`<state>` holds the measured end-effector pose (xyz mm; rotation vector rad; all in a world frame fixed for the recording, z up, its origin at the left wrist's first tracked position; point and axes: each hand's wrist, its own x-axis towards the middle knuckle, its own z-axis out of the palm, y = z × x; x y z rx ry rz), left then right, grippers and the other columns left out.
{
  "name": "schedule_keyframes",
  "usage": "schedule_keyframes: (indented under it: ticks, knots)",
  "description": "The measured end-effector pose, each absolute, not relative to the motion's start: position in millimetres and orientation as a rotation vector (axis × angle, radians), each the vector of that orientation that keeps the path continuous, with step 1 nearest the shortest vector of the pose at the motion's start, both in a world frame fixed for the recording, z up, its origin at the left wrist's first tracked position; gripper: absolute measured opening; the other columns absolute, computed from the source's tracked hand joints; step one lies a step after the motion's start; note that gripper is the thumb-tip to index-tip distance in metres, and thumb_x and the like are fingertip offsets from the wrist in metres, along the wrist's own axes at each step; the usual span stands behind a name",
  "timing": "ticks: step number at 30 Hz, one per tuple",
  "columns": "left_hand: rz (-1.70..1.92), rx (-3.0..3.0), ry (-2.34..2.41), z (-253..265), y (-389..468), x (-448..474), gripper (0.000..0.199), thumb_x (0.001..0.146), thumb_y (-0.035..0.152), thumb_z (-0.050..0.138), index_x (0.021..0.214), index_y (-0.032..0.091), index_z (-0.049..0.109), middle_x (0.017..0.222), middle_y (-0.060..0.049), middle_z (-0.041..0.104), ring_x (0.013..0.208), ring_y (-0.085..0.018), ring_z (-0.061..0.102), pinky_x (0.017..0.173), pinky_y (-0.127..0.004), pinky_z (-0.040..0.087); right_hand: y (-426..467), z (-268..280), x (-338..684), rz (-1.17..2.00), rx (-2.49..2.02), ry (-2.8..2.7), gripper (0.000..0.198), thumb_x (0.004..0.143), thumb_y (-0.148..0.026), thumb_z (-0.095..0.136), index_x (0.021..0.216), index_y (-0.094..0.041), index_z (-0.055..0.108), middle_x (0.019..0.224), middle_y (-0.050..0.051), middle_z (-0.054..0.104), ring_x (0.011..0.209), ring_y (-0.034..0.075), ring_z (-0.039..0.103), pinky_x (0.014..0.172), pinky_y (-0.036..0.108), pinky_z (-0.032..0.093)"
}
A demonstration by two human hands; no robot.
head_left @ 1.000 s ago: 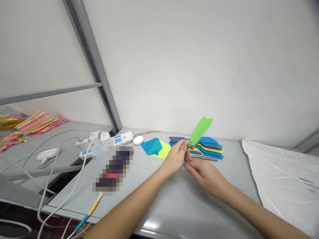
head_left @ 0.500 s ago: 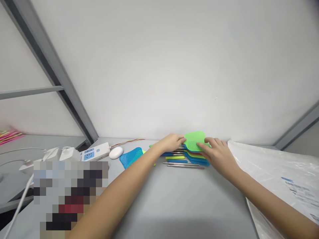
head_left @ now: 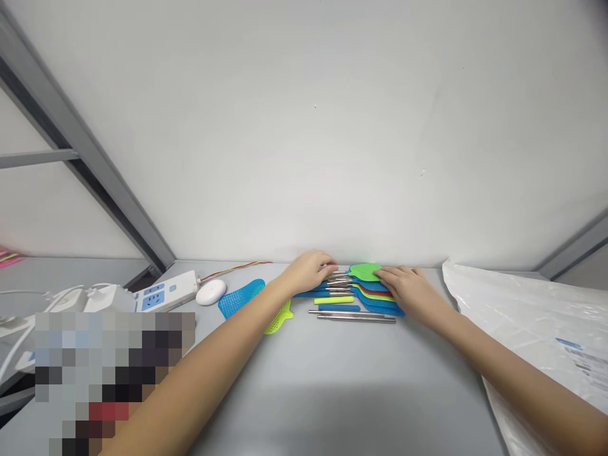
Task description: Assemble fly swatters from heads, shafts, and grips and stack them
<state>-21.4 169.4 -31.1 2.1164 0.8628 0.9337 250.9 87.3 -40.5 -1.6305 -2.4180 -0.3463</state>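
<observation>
The left hand (head_left: 308, 271) curls its fingers at the metal shafts (head_left: 339, 288), whether gripping I cannot tell, while the right hand (head_left: 412, 292), fingers loosely extended, touches the green swatter head (head_left: 365, 272) between both hands' fingers.

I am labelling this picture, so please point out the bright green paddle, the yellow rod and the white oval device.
Bright green paddle (head_left: 365, 272), head view: its broad face.
Yellow rod (head_left: 334, 300), head view: its middle.
White oval device (head_left: 211, 292), head view: its top.

green swatter (head_left: 365, 272), lying flat, atop stacked multicoloured swatters (head_left: 386, 306), metal shafts (head_left: 340, 284) leftward
</observation>
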Motion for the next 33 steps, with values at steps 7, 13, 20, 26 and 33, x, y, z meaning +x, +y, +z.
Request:
schedule_keyframes:
  ticks: [7, 13, 20, 26, 33]
  knots:
    - [0.562, 2.468, 1.096, -28.8, 155.2, -40.3, 0.03, 0.083, 0.047, 0.056, 0.1, 0.025, 0.068, 0.102, -0.004, 0.069, 0.094, -0.023, 0.061, 0.083, -0.03, 0.042, 83.9, -35.6, 240.6, -0.222, -1.758, -2.361, 0.045, 0.098, -0.047, 0.026, 0.116, -0.026, 0.061, 0.12, 0.005, 0.063, 0.105, 0.024, 0.054, 0.083, 0.038, 0.036]
    - [0.404, 2.683, 1.196, -32.0, 151.4, -37.1, 0.034, 0.094, 0.04, 0.038, 0.088, 0.022, 0.066, 0.092, -0.004, 0.069, 0.083, -0.019, 0.061, 0.075, -0.027, 0.042, 63.7, -37.6, 223.4, -0.47, -1.662, -2.294, 0.042, 0.096, -0.047, 0.032, 0.121, -0.022, 0.055, 0.125, 0.01, 0.059, 0.112, 0.026, 0.05, 0.089, 0.044, 0.033]
    - [0.369, 2.812, 1.331, -36.1, 153.7, -31.3, 0.02, 0.091, 0.025, 0.042, 0.086, 0.018, 0.06, 0.086, -0.007, 0.068, 0.076, -0.019, 0.063, 0.074, -0.029, 0.042, 22.9, -38.9, 191.1, -0.478, -1.469, -2.43, 0.035, 0.094, -0.035, 0.042, 0.122, -0.02, 0.055, 0.13, 0.012, 0.054, 0.119, 0.028, 0.045, 0.096, 0.047, 0.03]
    - [0.372, 2.787, 1.348, -40.5, 170.0, -25.6, 0.025, 0.092, 0.028, 0.039, 0.085, 0.019, 0.061, 0.088, -0.007, 0.068, 0.08, -0.02, 0.063, 0.071, -0.029, 0.043, 0.7, -55.9, 166.5, -0.294, -1.352, -2.523, 0.033, 0.093, -0.034, 0.042, 0.121, -0.021, 0.055, 0.13, 0.009, 0.054, 0.121, 0.028, 0.044, 0.097, 0.045, 0.032]
    - [0.399, 2.704, 1.26, -41.1, 174.3, -25.7, 0.032, 0.094, 0.034, 0.035, 0.098, 0.022, 0.064, 0.097, -0.004, 0.069, 0.085, -0.016, 0.063, 0.075, -0.024, 0.045, 3.1, -63.0, 166.5, -0.155, -1.349, -2.445, 0.038, 0.092, -0.032, 0.043, 0.128, -0.02, 0.05, 0.13, 0.01, 0.054, 0.119, 0.026, 0.045, 0.097, 0.044, 0.032]
